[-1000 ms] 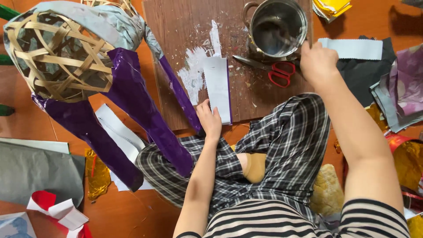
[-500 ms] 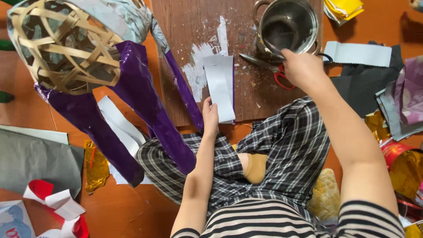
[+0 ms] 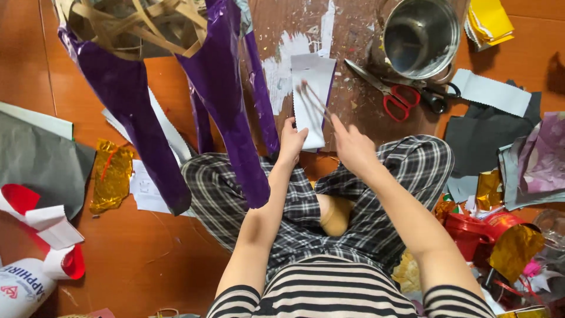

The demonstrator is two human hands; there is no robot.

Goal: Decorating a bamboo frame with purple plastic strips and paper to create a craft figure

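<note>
My left hand (image 3: 291,141) presses down the near end of a white paper strip (image 3: 312,82) with a purple back, which lies on a glue-smeared brown board (image 3: 359,35). My right hand (image 3: 353,150) holds a thin brush (image 3: 315,100), blurred by motion, with its tip over the strip. A metal pot (image 3: 421,35) stands at the board's far right. Red-handled scissors (image 3: 388,94) and black-handled scissors (image 3: 438,97) lie beside it. To the left hangs a woven bamboo frame (image 3: 141,23) with long purple foil strips (image 3: 226,100) over my crossed legs.
Grey paper (image 3: 35,159), crumpled gold foil (image 3: 109,176) and a paper roll (image 3: 23,285) lie on the orange floor at left. Yellow paper (image 3: 491,20), a white strip (image 3: 491,91), dark sheets and a red container (image 3: 471,229) crowd the right side.
My right hand has come back from the metal pot to the paper strip, now with the brush over it. My left hand stays on the strip's near end. The camera has moved closer.
</note>
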